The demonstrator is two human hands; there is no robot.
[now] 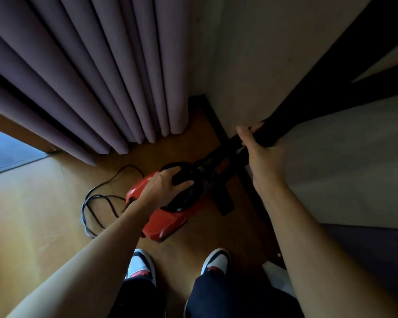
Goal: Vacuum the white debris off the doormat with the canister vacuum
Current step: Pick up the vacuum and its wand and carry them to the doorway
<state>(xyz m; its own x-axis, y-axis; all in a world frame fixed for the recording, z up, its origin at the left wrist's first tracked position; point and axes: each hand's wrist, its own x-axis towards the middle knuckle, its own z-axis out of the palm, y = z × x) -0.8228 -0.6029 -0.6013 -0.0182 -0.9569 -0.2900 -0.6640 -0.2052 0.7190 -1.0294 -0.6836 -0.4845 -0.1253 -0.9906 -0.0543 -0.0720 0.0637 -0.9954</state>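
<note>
Your two shoes [177, 263] stand at the bottom of the view on the wood floor [32, 214]. Just ahead of them lies the red canister vacuum [168, 220], its long axis running from near-left to far-right, nose toward the wall corner. Your left hand [164, 185] wraps closed over its black top handle. The power cord [97, 203] loops on the floor to its left. Your right hand [260, 154] grips the black wand [296, 115], which slants up and right. Beyond, purple curtains [90, 76] hang close behind the canister, and a beige wall [262, 65] boxes it in on the right.
</note>
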